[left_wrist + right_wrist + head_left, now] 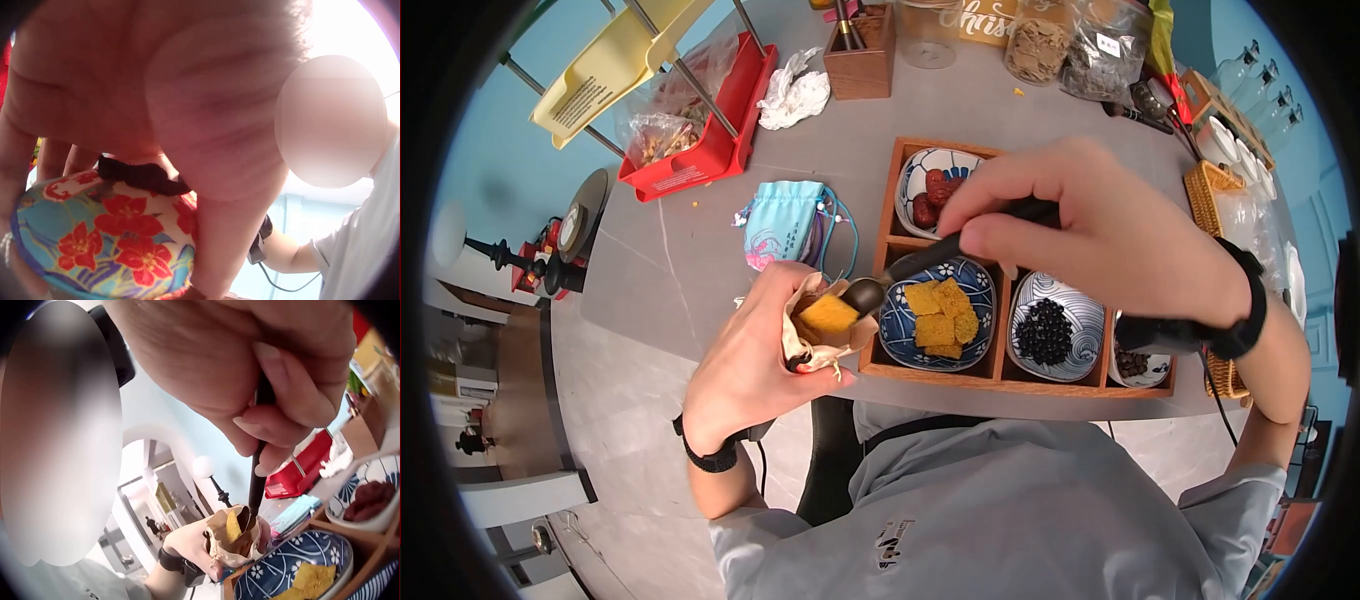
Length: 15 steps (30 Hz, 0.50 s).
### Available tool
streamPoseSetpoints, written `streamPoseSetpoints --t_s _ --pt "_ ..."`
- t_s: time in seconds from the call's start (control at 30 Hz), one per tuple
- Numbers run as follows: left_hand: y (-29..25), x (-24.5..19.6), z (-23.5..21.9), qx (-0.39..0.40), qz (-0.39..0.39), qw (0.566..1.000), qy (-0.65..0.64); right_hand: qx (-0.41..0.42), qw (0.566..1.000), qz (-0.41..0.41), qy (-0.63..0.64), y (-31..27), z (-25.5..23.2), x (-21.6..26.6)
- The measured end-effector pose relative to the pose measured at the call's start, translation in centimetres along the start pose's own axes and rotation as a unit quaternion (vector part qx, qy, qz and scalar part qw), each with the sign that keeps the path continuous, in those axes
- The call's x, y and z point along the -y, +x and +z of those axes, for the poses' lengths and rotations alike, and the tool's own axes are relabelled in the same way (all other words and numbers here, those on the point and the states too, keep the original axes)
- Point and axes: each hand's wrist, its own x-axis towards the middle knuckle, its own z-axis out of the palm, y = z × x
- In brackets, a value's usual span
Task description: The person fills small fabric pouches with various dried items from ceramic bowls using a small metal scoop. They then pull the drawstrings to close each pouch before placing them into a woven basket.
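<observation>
My left hand point(745, 355) grips a small drawstring pouch point(840, 352) by its sides, its pale mouth spread upward. The left wrist view shows the pouch's outside, printed with red flowers on blue point(134, 237). My right hand point(1100, 225) pinches the dark handle of a spoon point(925, 258), whose bowl is at the pouch's mouth. A yellow square piece point(828, 314) sits in the opening beside the spoon's bowl. Close by, a blue patterned dish point(892, 335) holds several more yellow pieces point(940, 312).
The divided wooden tray point(882, 372) also holds dishes of red dates point(925, 210), black beans point(1045, 332) and dark brown bits point(1132, 362). Behind the left hand lies a light blue drawstring pouch point(780, 222). A red bin point(700, 150), crumpled tissue point(793, 92) and wooden box point(860, 62) stand farther back.
</observation>
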Motion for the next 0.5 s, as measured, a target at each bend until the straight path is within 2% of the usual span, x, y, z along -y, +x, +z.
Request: streamPoseSetpoints --t_s 0.03,0.07,0.1,0.13,0.23,0.3,0.43,0.47,0.5 --pt "-0.1 0.1 0.1 -0.007 0.007 1.000 -0.005 -0.043 0.993 -0.091 -0.066 -0.2 0.5 0.3" --pt "-0.1 0.3 0.3 -0.012 -0.010 0.999 -0.039 -0.063 0.981 -0.142 -0.115 -0.4 0.5 0.7" --pt "-0.2 0.6 0.5 -0.018 -0.026 0.997 -0.075 -0.089 0.964 -0.191 -0.165 -0.6 0.6 1.0" --pt "-0.2 0.7 0.7 -0.024 -0.043 0.993 -0.110 -0.094 0.955 -0.201 -0.197 -0.9 0.1 1.9" --pt "-0.2 0.9 0.8 -0.026 -0.028 0.991 -0.131 -0.121 0.951 -0.154 -0.240 -2.8 -1.0 3.8" --pt "-0.4 1.4 1.1 -0.046 -0.003 0.986 -0.162 -0.144 0.955 -0.081 -0.245 -4.4 -2.1 4.8" --pt "-0.6 1.6 0.9 -0.065 0.052 0.967 -0.240 -0.237 0.939 0.075 -0.239 -9.7 -4.7 2.6" --pt "-0.8 1.7 1.0 -0.077 0.074 0.959 -0.264 -0.263 0.928 0.117 -0.236 -11.1 -5.3 1.8" --pt "-0.6 1.8 1.1 -0.092 0.168 0.955 -0.228 -0.286 0.916 0.152 -0.235 -12.4 -5.7 1.0"
